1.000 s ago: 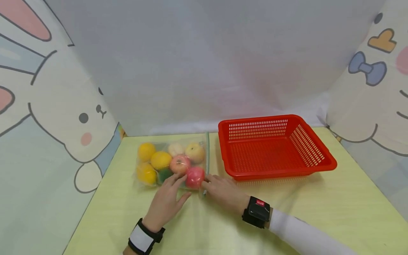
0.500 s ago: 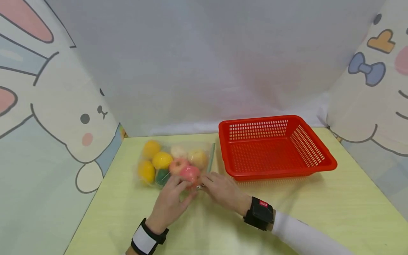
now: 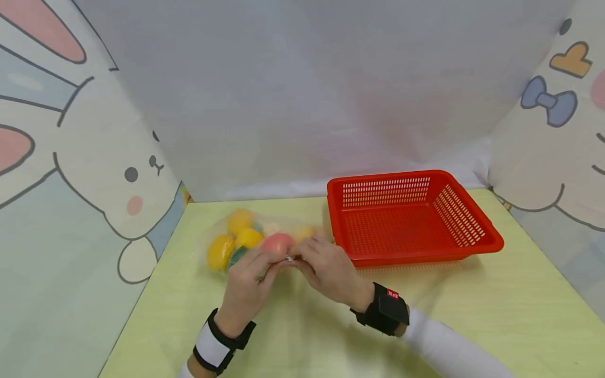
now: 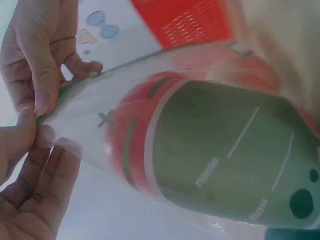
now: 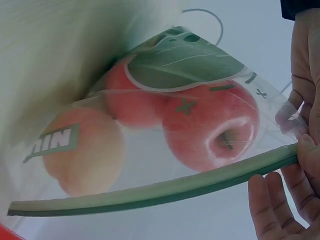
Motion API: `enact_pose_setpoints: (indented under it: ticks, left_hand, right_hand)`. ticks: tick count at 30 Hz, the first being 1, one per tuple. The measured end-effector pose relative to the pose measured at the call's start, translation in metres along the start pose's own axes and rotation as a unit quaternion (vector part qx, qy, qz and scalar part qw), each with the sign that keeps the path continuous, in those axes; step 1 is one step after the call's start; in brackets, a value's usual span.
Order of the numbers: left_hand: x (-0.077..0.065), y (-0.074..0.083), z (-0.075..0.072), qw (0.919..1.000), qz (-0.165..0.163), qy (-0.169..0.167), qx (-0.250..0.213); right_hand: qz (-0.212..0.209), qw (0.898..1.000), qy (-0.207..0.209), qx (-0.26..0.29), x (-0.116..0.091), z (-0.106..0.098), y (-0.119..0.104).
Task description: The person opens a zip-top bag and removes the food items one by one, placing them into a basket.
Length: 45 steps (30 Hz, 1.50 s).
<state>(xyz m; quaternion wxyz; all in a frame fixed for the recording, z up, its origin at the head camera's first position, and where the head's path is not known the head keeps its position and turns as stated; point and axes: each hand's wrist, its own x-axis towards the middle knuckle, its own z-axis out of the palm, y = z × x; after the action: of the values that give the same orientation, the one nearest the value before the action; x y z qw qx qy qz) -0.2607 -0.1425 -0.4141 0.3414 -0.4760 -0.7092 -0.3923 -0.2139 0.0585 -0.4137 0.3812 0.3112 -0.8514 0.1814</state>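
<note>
A clear zip bag (image 4: 225, 150) printed with a green label holds several fruits. Red apples (image 5: 215, 130) and a pale orange fruit (image 5: 87, 150) press against the film in the right wrist view, above the green zip strip (image 5: 165, 191). Yellow fruits (image 3: 221, 252) lie toward the bag's left end in the head view. My left hand (image 3: 248, 289) pinches the bag's near corner, at one end of the strip. Right beside it, my right hand (image 3: 333, 270) pinches the same corner between thumb and fingers. The fingertips of both hands almost meet there.
A red plastic basket (image 3: 411, 258) with slotted walls stands just right of the bag, close to my right hand. The pale yellow table (image 3: 302, 341) meets a white back wall (image 3: 302, 105). Cartoon-printed panels (image 3: 118, 220) flank both sides.
Both hands have come together at the bag's near corner, which has lifted and moved slightly left and away. My left fingers, earlier spread over the bag, now pinch it. The fruits have shifted inside.
</note>
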Motion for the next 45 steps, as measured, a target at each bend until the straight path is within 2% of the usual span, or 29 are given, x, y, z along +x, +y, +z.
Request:
enact_pose_setpoints:
  ticks: [3, 5, 8, 11, 14, 16, 18, 22, 24, 27, 30, 33, 39, 42, 45]
  left_hand:
    - [0.012, 0.003, -0.009, 0.9996, -0.008, 0.025, -0.008]
    - [0.017, 0.003, -0.014, 0.9991, -0.018, 0.035, -0.014]
    - [0.021, 0.000, -0.020, 0.9988, -0.036, 0.030, -0.017]
    - [0.019, -0.005, -0.023, 0.9982, -0.052, 0.027, -0.012]
    - [0.014, -0.011, -0.027, 0.9969, -0.069, 0.035, -0.011]
    - [0.012, -0.013, -0.031, 0.9953, -0.085, 0.042, -0.016]
    - [0.009, -0.015, -0.034, 0.9939, -0.095, 0.051, -0.024]
    - [0.007, -0.018, -0.036, 0.9911, -0.104, 0.067, -0.047]
    - [0.007, -0.020, -0.036, 0.9902, -0.098, 0.082, -0.056]
    - [0.006, -0.024, -0.039, 0.9878, -0.091, 0.101, -0.075]
    - [0.002, -0.028, -0.044, 0.9868, -0.089, 0.105, -0.086]
    - [-0.003, -0.031, -0.048, 0.9865, -0.105, 0.090, -0.087]
    - [-0.009, -0.032, -0.048, 0.9818, -0.159, 0.060, -0.085]
    - [-0.010, -0.031, -0.046, 0.9792, -0.177, 0.055, -0.084]
    - [-0.009, -0.028, -0.044, 0.9792, -0.179, 0.042, -0.086]
  right_hand:
    - [-0.013, 0.999, 0.035, 0.010, 0.014, -0.004, -0.003]
    - [-0.012, 0.998, 0.051, 0.035, 0.022, -0.004, -0.005]
    - [0.014, 0.996, 0.047, 0.070, 0.026, -0.001, -0.006]
    - [0.068, 0.995, 0.013, 0.075, 0.013, 0.002, -0.004]
    - [0.132, 0.989, -0.031, 0.059, -0.009, 0.004, 0.001]
    - [0.170, 0.983, -0.049, 0.045, -0.024, 0.003, 0.004]
    - [0.190, 0.979, -0.056, 0.037, -0.035, 0.003, 0.008]
    - [0.170, 0.985, -0.032, 0.022, -0.046, 0.002, 0.013]
    - [0.148, 0.989, 0.000, 0.017, -0.044, 0.001, 0.015]
    - [0.129, 0.990, 0.057, 0.021, -0.037, -0.002, 0.017]
    - [0.126, 0.988, 0.083, 0.042, -0.030, -0.005, 0.016]
    - [0.130, 0.988, 0.074, 0.046, -0.026, -0.006, 0.014]
    - [0.152, 0.988, 0.021, 0.019, -0.028, -0.007, 0.010]
    - [0.138, 0.990, 0.005, 0.029, -0.030, -0.005, 0.005]
    - [0.114, 0.992, -0.001, 0.055, -0.024, -0.002, -0.003]
